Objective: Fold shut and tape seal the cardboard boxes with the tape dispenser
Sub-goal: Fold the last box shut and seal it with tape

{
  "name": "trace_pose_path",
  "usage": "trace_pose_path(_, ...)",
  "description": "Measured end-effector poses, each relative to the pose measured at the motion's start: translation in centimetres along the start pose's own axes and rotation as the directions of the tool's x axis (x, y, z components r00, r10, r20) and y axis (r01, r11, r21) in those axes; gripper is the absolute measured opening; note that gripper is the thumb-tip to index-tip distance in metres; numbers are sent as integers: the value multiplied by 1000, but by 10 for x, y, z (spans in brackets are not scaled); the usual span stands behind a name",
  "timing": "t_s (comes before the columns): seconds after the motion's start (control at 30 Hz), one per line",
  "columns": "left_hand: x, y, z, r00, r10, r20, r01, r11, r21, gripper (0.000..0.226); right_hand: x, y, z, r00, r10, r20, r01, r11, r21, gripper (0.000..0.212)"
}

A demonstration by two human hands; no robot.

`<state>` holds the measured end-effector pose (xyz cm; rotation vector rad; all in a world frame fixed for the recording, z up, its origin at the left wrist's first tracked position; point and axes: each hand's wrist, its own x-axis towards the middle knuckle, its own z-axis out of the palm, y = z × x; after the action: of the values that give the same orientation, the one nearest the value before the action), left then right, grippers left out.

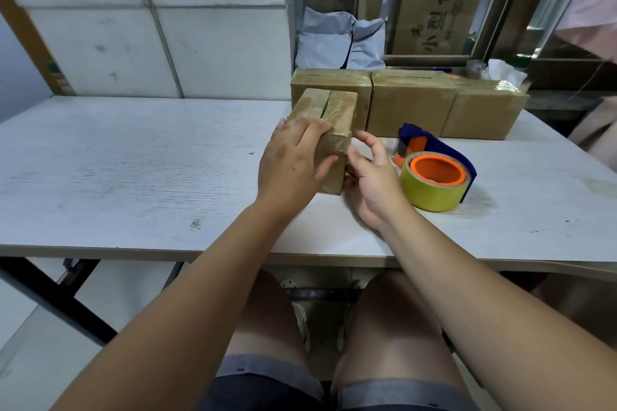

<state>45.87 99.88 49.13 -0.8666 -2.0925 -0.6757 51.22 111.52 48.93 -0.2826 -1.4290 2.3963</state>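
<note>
The small box [337,113] stood on the table [133,160], the left hand [293,160] laid flat over its taped near edge, apparently steadying it, the right hand [370,177] relaxed and empty at its 3 o'clock, the tape dispenser [434,177] parked beyond.

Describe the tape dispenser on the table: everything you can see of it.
The tape dispenser lies on its side on the white table, right of the small box and in front of the row of taped boxes. Its body is dark blue, plastic by the look, with an orange hub facing up. A yellowish tape roll sits round the hub. Nothing grips it; the right hand is close at its left, contact unclear.
</note>
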Motion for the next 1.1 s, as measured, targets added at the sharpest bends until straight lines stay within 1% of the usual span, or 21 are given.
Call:
trace_pose_path(0.07,0,2,-1,1000,-15,8,15,1000,4,39,0,4,-4,998,29,-55,-30,999,-16,31)
trace_pose_path(0.1,1,2,-2,1000,-21,12,21,1000,8,39,0,5,-5,995,-3,-97,-2,998,-61,30)
trace_pose_path(0.17,1,4,-5,999,-26,22,26,1000,17,38,0,3,-3,968,-174,-179,129,963,-238,30)
trace_pose_path(0.2,1,5,-6,999,-27,29,26,999,24,38,-1,1,0,940,-282,-193,206,919,-337,32)
trace_pose_path(0.27,2,6,-9,999,-25,43,23,999,41,39,-8,-3,8,882,-444,-155,337,826,-451,32)
trace_pose_path(0.3,3,7,-11,998,-27,51,25,999,43,40,-12,-4,12,868,-481,-124,371,794,-481,30)
trace_pose_path(0.37,4,9,-17,992,-69,110,68,998,13,45,-18,-3,14,862,-499,-87,384,755,-532,28)
trace_pose_path(0.4,5,9,-20,983,-108,146,114,993,-34,50,-19,-1,13,863,-499,-77,382,746,-546,28)
trace_pose_path(0.43,5,8,-24,973,-153,173,176,977,-123,56,-20,1,11,865,-497,-68,382,740,-553,29)
trace_pose_path(0.47,5,8,-30,960,-206,190,251,932,-260,60,-20,2,8,864,-501,-52,390,731,-559,29)
trace_pose_path(0.5,5,8,-35,947,-258,192,317,853,-415,59,-20,1,5,860,-510,-30,406,718,-566,30)
trace_pose_path(0.53,4,7,-39,931,-305,199,364,744,-561,55,-20,0,3,851,-525,-1,428,695,-578,30)
trace_pose_path(0.57,3,5,-43,913,-343,218,397,632,-666,49,-20,-3,0,840,-542,38,454,663,-596,30)
trace_pose_path(0.6,1,3,-44,892,-382,241,428,546,-720,43,-19,-5,-1,827,-557,83,481,622,-618,31)
trace_pose_path(0.67,-1,-4,-41,851,-456,259,476,467,-745,34,-16,-11,-4,811,-561,166,515,550,-657,32)
trace_pose_path(0.7,-2,-8,-39,823,-498,274,500,404,-766,31,-13,-13,-5,811,-550,198,521,526,-672,32)
trace_pose_path(0.73,-3,-10,-38,789,-531,309,519,307,-798,29,-10,-14,-6,814,-535,225,523,509,-683,31)
trace_pose_path(0.77,-4,-12,-35,765,-547,339,530,236,-815,28,-8,-16,-7,819,-518,246,524,501,-689,30)
trace_pose_path(0.8,-5,-13,-33,750,-555,360,541,201,-817,28,-6,-17,-9,826,-499,261,522,505,-687,29)
trace_pose_path(0.97,-8,-19,-27,753,-562,342,558,271,-785,27,0,-25,-17,873,-423,242,472,612,-634,29)
trace_pose_path(1.1,-4,-25,-33,766,-553,328,567,340,-750,27,4,-33,-23,883,-367,293,465,595,-655,29)
